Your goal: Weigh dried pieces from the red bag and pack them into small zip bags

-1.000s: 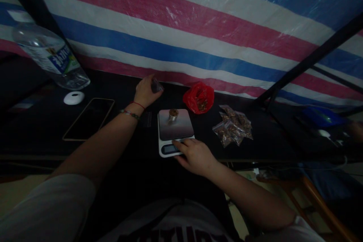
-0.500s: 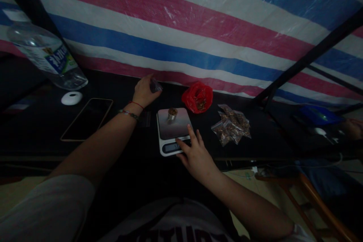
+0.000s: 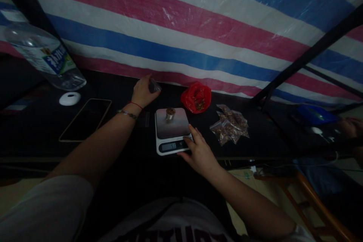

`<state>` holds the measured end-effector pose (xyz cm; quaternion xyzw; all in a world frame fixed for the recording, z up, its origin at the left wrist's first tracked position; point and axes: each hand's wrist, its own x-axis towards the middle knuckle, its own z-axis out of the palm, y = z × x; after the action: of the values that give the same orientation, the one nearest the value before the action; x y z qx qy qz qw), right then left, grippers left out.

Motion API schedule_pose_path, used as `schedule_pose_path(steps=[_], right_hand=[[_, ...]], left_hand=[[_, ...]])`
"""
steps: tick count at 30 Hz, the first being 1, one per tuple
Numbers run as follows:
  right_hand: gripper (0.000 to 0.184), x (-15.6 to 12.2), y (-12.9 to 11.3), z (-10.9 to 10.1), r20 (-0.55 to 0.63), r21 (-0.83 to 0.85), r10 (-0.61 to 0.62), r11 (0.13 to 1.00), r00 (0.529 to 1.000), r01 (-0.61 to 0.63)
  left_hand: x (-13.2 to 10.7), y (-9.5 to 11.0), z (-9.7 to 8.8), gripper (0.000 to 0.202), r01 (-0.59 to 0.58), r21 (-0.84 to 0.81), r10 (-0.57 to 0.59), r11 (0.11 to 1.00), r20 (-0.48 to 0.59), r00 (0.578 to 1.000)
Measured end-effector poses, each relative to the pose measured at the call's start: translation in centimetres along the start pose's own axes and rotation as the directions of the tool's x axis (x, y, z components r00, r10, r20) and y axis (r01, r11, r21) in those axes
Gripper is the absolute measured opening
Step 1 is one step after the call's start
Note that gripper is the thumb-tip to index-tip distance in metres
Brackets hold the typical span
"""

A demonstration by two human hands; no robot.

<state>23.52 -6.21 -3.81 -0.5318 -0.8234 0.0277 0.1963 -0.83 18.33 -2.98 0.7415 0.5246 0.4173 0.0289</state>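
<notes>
A small kitchen scale [image 3: 171, 130] lies on the dark table, its display lit. A little metal cup [image 3: 170, 113] filled with brown bits stands on its plate. My right hand [image 3: 198, 151] rests at the scale's near right corner, fingers stretched out and touching its edge. My left hand [image 3: 143, 92] is further back by the striped tarp, closed around a small dark clear bag [image 3: 154, 85].
A red plastic bag [image 3: 197, 97] of brown bits lies behind the scale. Several small filled clear bags [image 3: 230, 124] lie to its right. A phone [image 3: 85, 119], a white round cap [image 3: 69, 98] and a big water bottle [image 3: 42, 58] are at the left. A wooden chair [image 3: 312, 200] stands lower right.
My right hand slid from over the scale's display to its right corner, fingers spreading; the display now shows. My left hand stayed put.
</notes>
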Motion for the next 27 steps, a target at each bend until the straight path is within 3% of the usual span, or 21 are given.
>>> schedule_pose_path(steps=[6,10,15,17,21,27], right_hand=[[0.053,0.5,0.0,0.6,-0.040,0.038,0.037,0.999,0.999,-0.035],[0.052,0.4,0.7,-0.2,-0.046,0.068,0.059,0.996,0.997,-0.056],[0.026,0.8,4.6,-1.9,-0.125,-0.018,0.176,0.984,0.976,-0.180],[0.017,1.4,6.1,-2.4,-0.077,-0.124,0.192,0.972,0.978,-0.201],[0.024,3.0,7.5,-2.9,0.031,-0.324,0.176,0.933,0.984,-0.156],[0.026,4.0,7.6,-2.8,0.079,-0.395,0.207,0.905,0.975,-0.159]], left_hand=[[0.0,0.0,0.0,0.075,0.010,0.012,-0.009,1.000,-0.008,1.000],[0.0,0.1,-0.1,0.074,-0.002,0.008,0.002,1.000,-0.013,1.000],[0.0,0.2,-0.2,0.074,0.004,-0.004,-0.004,1.000,-0.003,1.000],[0.0,0.2,-0.2,0.075,0.011,-0.007,-0.011,1.000,0.000,1.000],[0.0,0.1,-0.1,0.073,0.006,-0.002,-0.006,1.000,-0.010,1.000],[0.0,0.0,-0.1,0.073,-0.001,-0.011,0.001,1.000,-0.009,1.000]])
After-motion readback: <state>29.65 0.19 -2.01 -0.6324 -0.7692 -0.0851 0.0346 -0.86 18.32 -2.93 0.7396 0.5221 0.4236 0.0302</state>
